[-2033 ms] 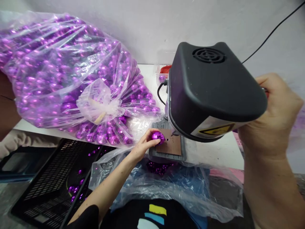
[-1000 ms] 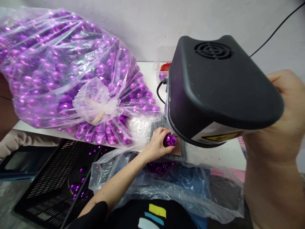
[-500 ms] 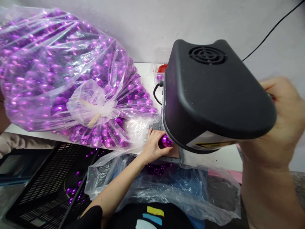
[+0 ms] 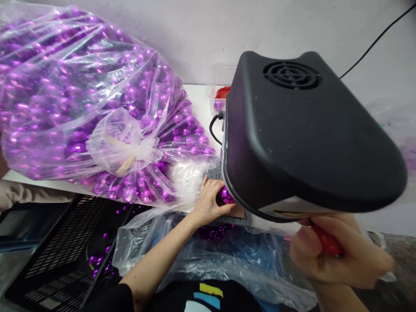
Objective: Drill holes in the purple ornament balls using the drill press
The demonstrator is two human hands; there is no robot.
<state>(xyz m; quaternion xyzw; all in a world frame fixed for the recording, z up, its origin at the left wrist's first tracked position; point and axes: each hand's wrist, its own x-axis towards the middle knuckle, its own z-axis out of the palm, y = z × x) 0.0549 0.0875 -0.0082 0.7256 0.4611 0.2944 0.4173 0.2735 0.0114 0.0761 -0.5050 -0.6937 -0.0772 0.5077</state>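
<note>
Where the plate (image 4: pixel 238 211) lies under the black press (image 4: pixel 302 134), a shiny faceted purple ball (image 4: pixel 225 196) is pinned, half hidden. It is clasped by the curled fingers of the left hand (image 4: pixel 209 203). A red lever (image 4: pixel 326 243) is gripped in the closed right hand (image 4: pixel 338 255).

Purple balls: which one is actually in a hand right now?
The purple ball pinched by the left hand on the machine's plate, under the black housing. The others lie in the tied bag or the black crate.

Black housing (image 4: pixel 302 134) overhead — bag (image 4: pixel 81 104) (left).
</note>
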